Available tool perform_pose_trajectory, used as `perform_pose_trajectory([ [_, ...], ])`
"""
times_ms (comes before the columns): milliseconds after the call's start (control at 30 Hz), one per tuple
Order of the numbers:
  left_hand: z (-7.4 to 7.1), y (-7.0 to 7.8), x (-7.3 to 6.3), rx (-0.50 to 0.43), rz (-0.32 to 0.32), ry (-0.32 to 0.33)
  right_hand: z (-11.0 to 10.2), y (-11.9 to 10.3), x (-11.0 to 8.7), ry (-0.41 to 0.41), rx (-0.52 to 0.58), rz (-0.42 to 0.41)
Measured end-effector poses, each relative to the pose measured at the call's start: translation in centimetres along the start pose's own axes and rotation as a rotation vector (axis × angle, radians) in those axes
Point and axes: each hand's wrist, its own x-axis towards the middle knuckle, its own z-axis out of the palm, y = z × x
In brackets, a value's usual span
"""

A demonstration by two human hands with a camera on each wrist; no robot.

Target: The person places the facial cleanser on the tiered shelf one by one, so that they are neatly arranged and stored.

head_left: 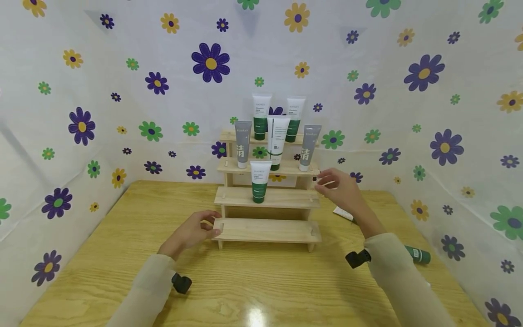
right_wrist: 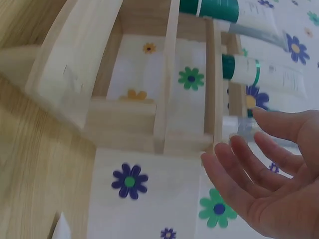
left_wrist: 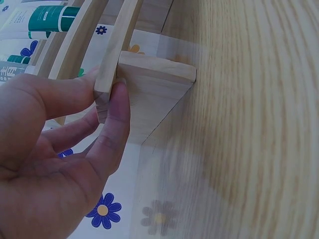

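Note:
A stepped wooden display stand (head_left: pixel 267 230) stands on the table. My left hand (head_left: pixel 197 230) pinches the left end of its lowest step between thumb and fingers, and the left wrist view shows this grip (left_wrist: pixel 75 134) closely. My right hand (head_left: pixel 341 190) hovers beside the stand's right side, fingers loosely bent around nothing; whether a fingertip touches the wood I cannot tell. Nearest above it is a grey tube (head_left: pixel 310 146) on the second-highest step, along with a tall white tube (head_left: pixel 278 141) and another grey tube (head_left: pixel 243 143). One white-and-green tube (head_left: pixel 259 180) stands a step lower.
Two white-and-green tubes (head_left: pixel 261 116) stand on the top step. On the table at right lie a white tube (head_left: pixel 343 213), partly behind my right arm, and a green-ended tube (head_left: pixel 418 255) beside the sleeve. Flowered sheeting (head_left: pixel 163 122) hangs behind and at both sides.

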Motion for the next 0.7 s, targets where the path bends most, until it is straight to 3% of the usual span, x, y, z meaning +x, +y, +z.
perform_pose_trajectory([
  [267,0.0,0.2,-0.1,0.001,-0.011,0.001,-2.1,4.0,-0.5,-0.051,-0.091,0.079],
  [700,0.0,0.0,-0.1,-0.008,0.002,-0.006,-3.8,9.0,-0.2,-0.206,-0.202,0.233],
])
